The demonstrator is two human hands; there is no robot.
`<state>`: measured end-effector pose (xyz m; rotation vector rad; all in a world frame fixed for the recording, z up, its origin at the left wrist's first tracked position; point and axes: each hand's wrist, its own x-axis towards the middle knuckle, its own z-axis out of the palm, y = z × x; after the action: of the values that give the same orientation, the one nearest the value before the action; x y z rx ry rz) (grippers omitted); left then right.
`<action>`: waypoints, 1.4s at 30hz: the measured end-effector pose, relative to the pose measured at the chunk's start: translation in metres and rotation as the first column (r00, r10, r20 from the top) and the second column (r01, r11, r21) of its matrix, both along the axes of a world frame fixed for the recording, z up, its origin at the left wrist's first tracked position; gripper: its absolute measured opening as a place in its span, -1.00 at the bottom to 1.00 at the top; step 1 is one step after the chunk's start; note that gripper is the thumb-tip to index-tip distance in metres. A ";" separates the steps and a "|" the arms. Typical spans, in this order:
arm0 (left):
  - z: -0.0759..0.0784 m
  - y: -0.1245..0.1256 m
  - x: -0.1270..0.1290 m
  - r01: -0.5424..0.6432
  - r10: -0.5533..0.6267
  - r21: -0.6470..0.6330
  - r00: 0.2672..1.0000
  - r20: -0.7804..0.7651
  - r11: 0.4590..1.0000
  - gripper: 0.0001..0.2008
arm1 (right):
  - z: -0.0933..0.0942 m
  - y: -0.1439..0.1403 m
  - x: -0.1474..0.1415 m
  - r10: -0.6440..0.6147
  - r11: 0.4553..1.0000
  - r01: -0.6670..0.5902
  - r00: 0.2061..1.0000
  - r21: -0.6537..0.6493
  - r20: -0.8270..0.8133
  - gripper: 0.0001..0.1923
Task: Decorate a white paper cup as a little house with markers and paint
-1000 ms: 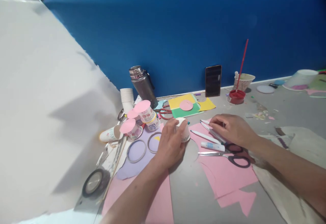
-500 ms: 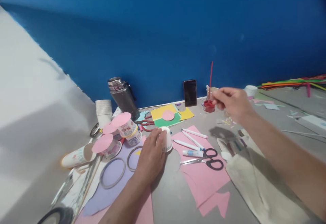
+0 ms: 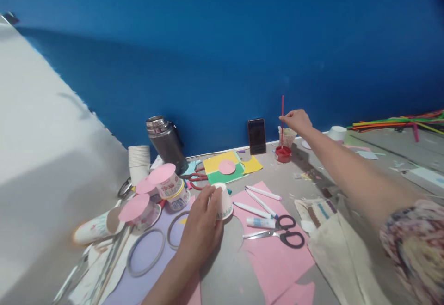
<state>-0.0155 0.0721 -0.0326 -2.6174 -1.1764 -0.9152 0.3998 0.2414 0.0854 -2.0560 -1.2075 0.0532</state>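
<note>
Change: our right hand (image 3: pixel 297 120) has left the pens, fingers now pinching the red paintbrush (image 3: pixel 282 116), upper centre.
Left hand (image 3: pixel 201 224): fingers still grip the upturned paper cup (image 3: pixel 223 202) on the bench (image 3: pixel 374 166), mid-frame.

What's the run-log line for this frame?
left hand: holds upturned cup on table | right hand: at brush standing in red paint pot | scissors: on pink paper
</note>
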 end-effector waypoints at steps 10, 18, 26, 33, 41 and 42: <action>0.001 0.003 0.002 0.012 -0.012 -0.020 1.000 -0.005 1.000 -0.33 | -0.041 -0.077 -0.017 0.092 0.996 -0.089 0.940 -0.025 0.328 -0.72; 0.000 0.002 0.003 -0.017 0.018 -0.050 1.000 0.011 0.999 -0.30 | -0.073 -0.079 0.002 -0.066 0.995 0.041 0.952 0.089 0.299 -0.57; 0.000 0.001 -0.001 -0.004 0.006 -0.109 1.000 0.017 0.994 -0.25 | -0.082 -0.076 0.018 -0.097 0.985 0.066 0.975 0.161 0.198 -0.48; -0.002 0.001 -0.003 0.007 -0.003 -0.133 1.000 0.030 0.991 -0.30 | -0.077 -0.078 0.021 0.007 0.988 -0.024 0.993 0.150 0.114 -0.66; -0.002 0.002 -0.002 -0.035 0.038 -0.111 0.999 0.024 0.993 -0.31 | -0.073 -0.083 0.007 0.168 0.949 -0.149 0.985 0.278 -0.044 -0.76; -0.003 0.002 -0.002 -0.033 0.037 -0.111 0.999 0.026 0.993 -0.31 | -0.072 -0.084 0.008 0.167 0.940 -0.132 0.982 0.313 -0.086 -0.74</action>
<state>-0.0175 0.0742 -0.0355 -2.6677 -1.3116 -0.9088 0.4078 0.1576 0.0136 -1.6690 -1.2179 0.0488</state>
